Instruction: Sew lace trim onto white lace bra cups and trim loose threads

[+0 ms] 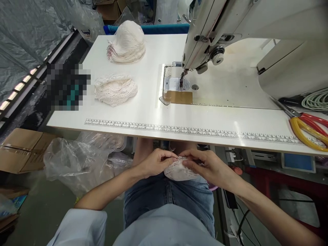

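Note:
Both my hands work in my lap, below the front edge of the white sewing table (153, 112). My left hand (153, 163) pinches the top edge of a small white lace piece (178, 171), fingers closed on it. My right hand (207, 165) grips the same lace piece from the right, fingers curled over it. The piece rests on my jeans (166, 198).
A white sewing machine (230, 30) stands on the table's right half, its needle (181, 80) over the metal plate. Two piles of white lace (115, 89) (128, 42) lie at left. Red and yellow scissors (307, 128) lie at far right. Clear plastic bags (77, 157) sit below left.

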